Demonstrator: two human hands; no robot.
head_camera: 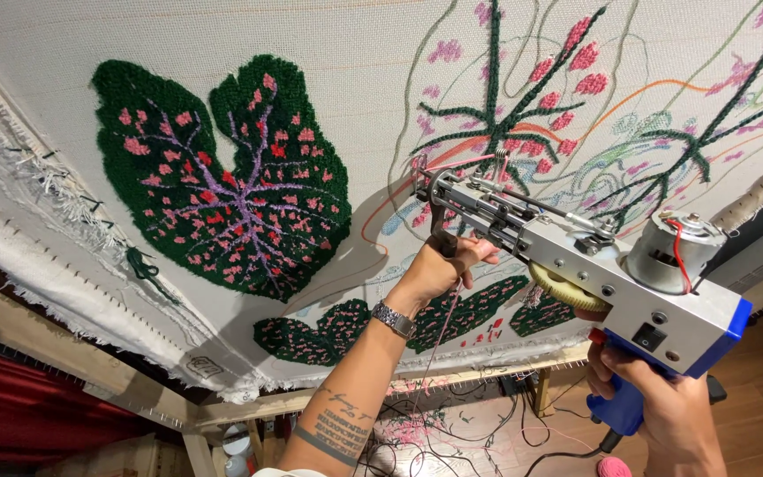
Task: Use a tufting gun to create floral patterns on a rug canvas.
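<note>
The tufting gun (pixel 567 256), a silver metal tool with a blue grip and a round motor on top, is held up against the stretched white cloth (pixel 346 79), its needle tip touching the cloth just below a dark green stem with pink flowers (pixel 523 97). The right hand (pixel 664 406) is wrapped shut around the blue grip at the lower right, fingers closed on it. The left hand (pixel 443 265) is closed around the black front handle under the gun's nose; a metal watch (pixel 394 319) sits on that wrist and dark tattoos mark the forearm. Pink yarn (pixel 439 336) runs down from the gun past the left wrist. To the left on the cloth lies 1 large dark green leaf (pixel 222 177) with pink spots and purple veins; smaller green leaves sit lower. The cloth is fixed to a wooden frame (pixel 72 353). Cables (pixel 452 433) lie tangled on the floor below.
</note>
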